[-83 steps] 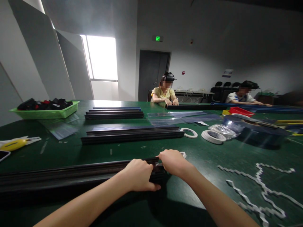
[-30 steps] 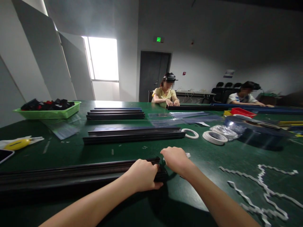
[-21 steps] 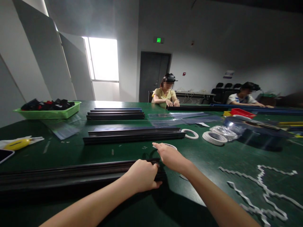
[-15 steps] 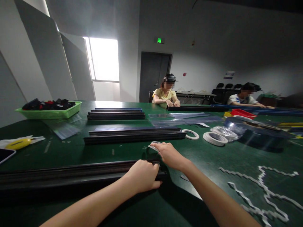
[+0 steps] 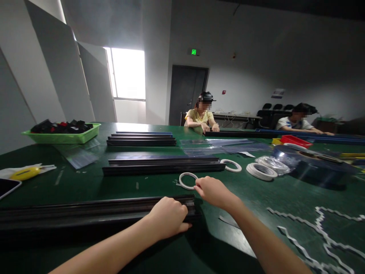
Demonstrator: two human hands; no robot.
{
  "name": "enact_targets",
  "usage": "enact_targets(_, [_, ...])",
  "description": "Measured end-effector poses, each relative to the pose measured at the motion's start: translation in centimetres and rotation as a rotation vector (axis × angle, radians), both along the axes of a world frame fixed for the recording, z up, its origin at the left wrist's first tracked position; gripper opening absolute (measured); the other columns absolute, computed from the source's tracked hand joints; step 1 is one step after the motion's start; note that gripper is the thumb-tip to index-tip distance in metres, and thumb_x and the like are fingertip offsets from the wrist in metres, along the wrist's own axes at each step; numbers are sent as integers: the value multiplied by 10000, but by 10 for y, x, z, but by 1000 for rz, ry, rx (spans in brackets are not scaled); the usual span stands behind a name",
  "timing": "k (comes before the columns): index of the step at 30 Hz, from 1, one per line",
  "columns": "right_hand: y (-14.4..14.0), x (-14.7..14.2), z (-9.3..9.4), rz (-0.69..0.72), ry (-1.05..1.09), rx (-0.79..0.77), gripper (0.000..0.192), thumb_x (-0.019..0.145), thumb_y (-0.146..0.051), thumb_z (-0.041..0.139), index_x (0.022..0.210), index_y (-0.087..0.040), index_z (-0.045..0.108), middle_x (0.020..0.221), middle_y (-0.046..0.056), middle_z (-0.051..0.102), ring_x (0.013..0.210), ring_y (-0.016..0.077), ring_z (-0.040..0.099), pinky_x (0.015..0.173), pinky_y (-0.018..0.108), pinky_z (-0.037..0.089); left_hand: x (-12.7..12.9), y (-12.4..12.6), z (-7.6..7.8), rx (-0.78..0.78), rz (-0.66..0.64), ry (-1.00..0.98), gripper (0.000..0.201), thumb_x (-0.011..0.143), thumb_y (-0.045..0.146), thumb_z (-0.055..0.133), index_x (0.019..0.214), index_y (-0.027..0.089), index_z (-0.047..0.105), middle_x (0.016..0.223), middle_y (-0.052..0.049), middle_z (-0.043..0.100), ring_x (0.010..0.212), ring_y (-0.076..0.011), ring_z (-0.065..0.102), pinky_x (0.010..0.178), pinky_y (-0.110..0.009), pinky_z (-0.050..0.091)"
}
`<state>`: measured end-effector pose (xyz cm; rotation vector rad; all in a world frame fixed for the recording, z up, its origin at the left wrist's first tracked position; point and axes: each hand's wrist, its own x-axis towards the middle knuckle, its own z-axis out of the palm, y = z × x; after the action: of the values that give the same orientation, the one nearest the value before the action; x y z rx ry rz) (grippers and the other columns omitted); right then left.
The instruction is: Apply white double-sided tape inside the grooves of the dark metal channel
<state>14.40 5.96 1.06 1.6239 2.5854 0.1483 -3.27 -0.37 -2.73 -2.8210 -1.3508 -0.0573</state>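
Note:
A long black rail (image 5: 85, 213) lies across the green table (image 5: 119, 186) in front of me. My left hand (image 5: 168, 217) is closed over its right end. Just beyond that end, a thin white tape ring (image 5: 186, 180) lies flat on the table. My right hand (image 5: 213, 191) is at the ring's right edge, with the fingertips pinching its rim.
Two more stacks of black rails (image 5: 164, 166) (image 5: 142, 139) lie farther back. White tape rolls (image 5: 261, 170), a clear film roll (image 5: 309, 164) and curled white backing strips (image 5: 322, 232) lie to the right. A green basket (image 5: 64, 134) and a yellow cutter (image 5: 25, 173) are on the left. Two people sit across.
My right hand carried the tape ring from beside the rail's end leftward and away from me, and brought it down flat on the table. My left hand stayed on the rail.

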Motion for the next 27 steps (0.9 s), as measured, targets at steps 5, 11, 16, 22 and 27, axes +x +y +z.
enact_targets(5, [-12,2,13,118,-45,-136,315,856,-326,433,766,-160,685,772,97,691,688,193,624,563,249,357,-20,-7,-4,25,50,-9,394,818,529,491,805,166,644,789,-97,713,718,-262,677,650,-346,525])
enact_targets(11, [-32,-6,26,256,11,-305,370,871,-313,399,752,-140,703,705,71,688,561,140,567,499,229,330,-46,-16,-5,18,135,32,410,823,540,486,797,163,645,776,-96,710,724,-251,676,664,-327,516])
enact_targets(16, [-43,-19,22,291,4,-378,453,804,-533,489,767,-146,721,695,73,688,565,154,572,476,229,322,-58,-22,-6,41,175,51,428,840,538,460,789,154,640,768,-98,704,703,-261,671,635,-349,515])
enact_targets(22, [-49,-30,15,290,-16,-266,416,760,-522,560,807,-147,734,748,107,701,671,211,634,527,242,378,-57,-25,-7,71,185,39,373,836,506,492,795,160,625,774,-81,691,708,-259,658,626,-368,517])
enact_targets(27, [-51,-31,12,217,-22,-208,495,735,-598,559,821,-141,730,793,128,704,728,254,654,576,272,432,-57,-27,-9,137,162,16,306,816,464,550,819,165,614,821,-66,661,784,-247,629,661,-362,516])
